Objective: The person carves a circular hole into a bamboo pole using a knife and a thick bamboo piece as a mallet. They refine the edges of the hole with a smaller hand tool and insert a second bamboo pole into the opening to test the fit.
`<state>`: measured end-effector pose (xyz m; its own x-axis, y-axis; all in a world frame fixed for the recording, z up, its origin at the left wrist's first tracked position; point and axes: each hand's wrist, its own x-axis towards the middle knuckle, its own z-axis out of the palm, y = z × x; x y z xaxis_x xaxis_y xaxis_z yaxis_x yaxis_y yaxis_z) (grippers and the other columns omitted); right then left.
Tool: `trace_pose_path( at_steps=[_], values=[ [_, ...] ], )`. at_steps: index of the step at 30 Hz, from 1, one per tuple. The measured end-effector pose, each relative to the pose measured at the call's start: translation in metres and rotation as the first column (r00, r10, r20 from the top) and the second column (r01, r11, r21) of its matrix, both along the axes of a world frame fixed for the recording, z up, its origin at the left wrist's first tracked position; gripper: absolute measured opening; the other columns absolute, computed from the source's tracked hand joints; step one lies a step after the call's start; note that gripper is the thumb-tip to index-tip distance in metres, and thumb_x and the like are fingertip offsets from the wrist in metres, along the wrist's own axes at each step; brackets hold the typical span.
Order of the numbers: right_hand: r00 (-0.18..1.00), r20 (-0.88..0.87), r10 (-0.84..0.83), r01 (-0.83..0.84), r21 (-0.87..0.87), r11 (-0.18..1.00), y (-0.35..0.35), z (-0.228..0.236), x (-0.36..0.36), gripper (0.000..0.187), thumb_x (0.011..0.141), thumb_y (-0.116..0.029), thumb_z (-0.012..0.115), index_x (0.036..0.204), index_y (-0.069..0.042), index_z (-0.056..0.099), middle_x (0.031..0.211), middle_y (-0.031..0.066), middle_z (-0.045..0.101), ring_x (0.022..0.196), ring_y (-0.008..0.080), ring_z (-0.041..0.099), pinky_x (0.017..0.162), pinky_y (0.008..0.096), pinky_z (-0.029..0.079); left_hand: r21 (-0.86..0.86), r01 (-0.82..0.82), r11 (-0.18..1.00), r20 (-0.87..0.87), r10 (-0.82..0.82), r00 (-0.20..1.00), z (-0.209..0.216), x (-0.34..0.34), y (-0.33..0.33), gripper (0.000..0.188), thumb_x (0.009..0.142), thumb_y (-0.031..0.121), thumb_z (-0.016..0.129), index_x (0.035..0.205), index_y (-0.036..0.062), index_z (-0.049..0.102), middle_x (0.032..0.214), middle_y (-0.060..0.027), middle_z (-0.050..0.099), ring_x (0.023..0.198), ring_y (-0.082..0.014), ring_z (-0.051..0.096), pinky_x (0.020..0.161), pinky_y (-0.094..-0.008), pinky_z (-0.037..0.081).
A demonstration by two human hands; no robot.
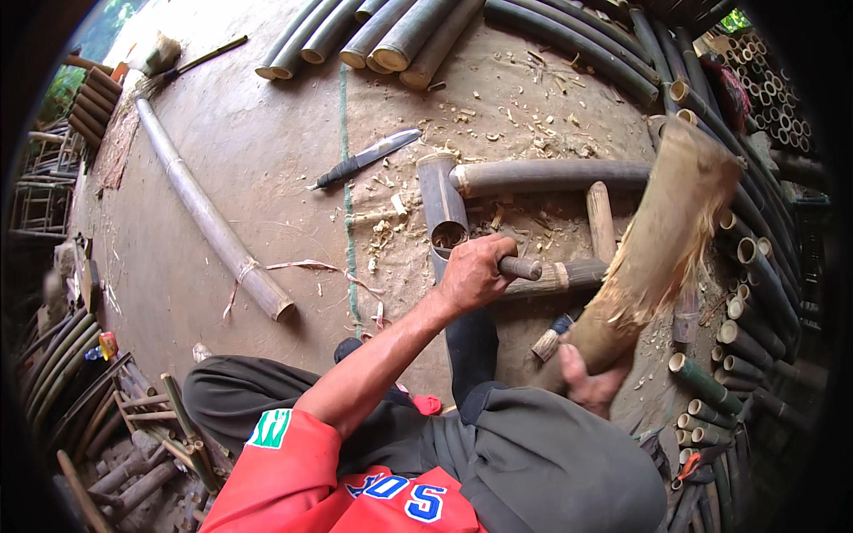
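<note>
My left hand (475,271) is wrapped round a round wooden tool handle (522,268), whose butt sticks out to the right. The tool's other end is hidden. Just beyond the fist lies a bamboo tube (442,195) with a dark opening (448,234). A bamboo crosspiece (551,177) meets this tube, and a second crosspiece (564,278) runs nearer me. My right hand (593,386), slightly blurred, grips the low end of a thick wooden mallet (657,240). The mallet is raised at a tilt, its side splintered and worn.
A knife (369,158) with a dark-wrapped handle lies beyond the hands. A long bamboo pole (209,204) rests to the left. Bamboo tubes (400,40) line the far side, with more stacked along the right (755,275). Shavings (542,133) litter the ground; a small brush (553,338) lies near my leg.
</note>
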<state>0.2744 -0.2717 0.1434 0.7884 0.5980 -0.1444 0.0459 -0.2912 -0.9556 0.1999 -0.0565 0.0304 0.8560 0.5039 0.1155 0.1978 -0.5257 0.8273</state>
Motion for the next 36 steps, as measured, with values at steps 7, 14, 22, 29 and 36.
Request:
trace_pose_path(
  at_steps=[7, 14, 22, 29, 36],
  values=[
    [0.959, -0.029, 0.28, -0.279, -0.231, 0.932, 0.032, -0.01, 0.017, 0.08, 0.079, -0.024, 0.088, 0.143, -0.002, 0.046, 0.122, 0.0219, 0.068, 0.113, 0.0336, 0.068, 0.1, 0.0456, 0.053, -0.145, -0.031, 0.989, -0.054, 0.024, 0.998, -0.001, 0.007, 0.03, 0.019, 0.079, 0.019, 0.077, 0.095, 0.0083, 0.077, 0.083, -0.0192, 0.074, 0.082, -0.0386, 0.074, 0.075, -0.0499, 0.058],
    [0.979, -0.199, 0.038, -0.045, -0.033, 0.998, 0.014, -0.024, 0.034, 0.093, 0.078, -0.027, 0.08, 0.156, 0.002, 0.038, 0.141, 0.0155, 0.054, 0.127, 0.0258, 0.055, 0.113, 0.0395, 0.043, -0.569, 0.04, 0.821, -0.247, -0.217, 0.944, 0.019, 0.082, 0.122, 0.045, 0.087, 0.049, 0.083, 0.077, 0.0061, 0.078, 0.061, -0.001, 0.063, 0.053, -0.0117, 0.057, 0.051, -0.03, 0.04],
    [0.984, -0.14, -0.11, 0.11, -0.008, 0.994, 0.036, -0.014, 0.067, 0.088, 0.082, -0.018, 0.084, 0.156, 0.0, 0.039, 0.138, 0.0122, 0.055, 0.123, 0.0221, 0.057, 0.11, 0.0364, 0.045, -0.406, 0.231, 0.884, -0.12, -0.302, 0.946, -0.03, 0.085, 0.118, 0.052, 0.09, 0.054, 0.081, 0.089, 0.0019, 0.078, 0.068, -0.0071, 0.067, 0.063, -0.0174, 0.064, 0.061, -0.0375, 0.05],
    [0.931, 0.125, 0.343, -0.3, -0.275, 0.914, 0.081, 0.005, 0.069, 0.076, 0.083, -0.017, 0.085, 0.144, 0.003, 0.046, 0.115, 0.0217, 0.072, 0.103, 0.0282, 0.07, 0.097, 0.0407, 0.054, -0.46, 0.328, 0.825, -0.103, -0.416, 0.903, -0.013, 0.054, 0.109, 0.044, 0.096, 0.049, 0.077, 0.106, 0.0052, 0.079, 0.071, -0.0124, 0.07, 0.064, -0.0153, 0.061, 0.066, -0.04, 0.053],
    [0.905, 0.327, 0.272, -0.22, -0.188, 0.957, 0.083, 0.034, 0.039, 0.081, 0.083, -0.016, 0.086, 0.149, -0.001, 0.041, 0.126, 0.0221, 0.069, 0.114, 0.032, 0.071, 0.099, 0.0436, 0.055, -0.517, 0.314, 0.797, -0.185, -0.462, 0.868, 0.024, 0.04, 0.093, 0.031, 0.097, 0.03, 0.082, 0.099, -0.001, 0.079, 0.084, -0.0087, 0.078, 0.082, -0.0127, 0.068, 0.076, -0.0379, 0.056]
  ],
)
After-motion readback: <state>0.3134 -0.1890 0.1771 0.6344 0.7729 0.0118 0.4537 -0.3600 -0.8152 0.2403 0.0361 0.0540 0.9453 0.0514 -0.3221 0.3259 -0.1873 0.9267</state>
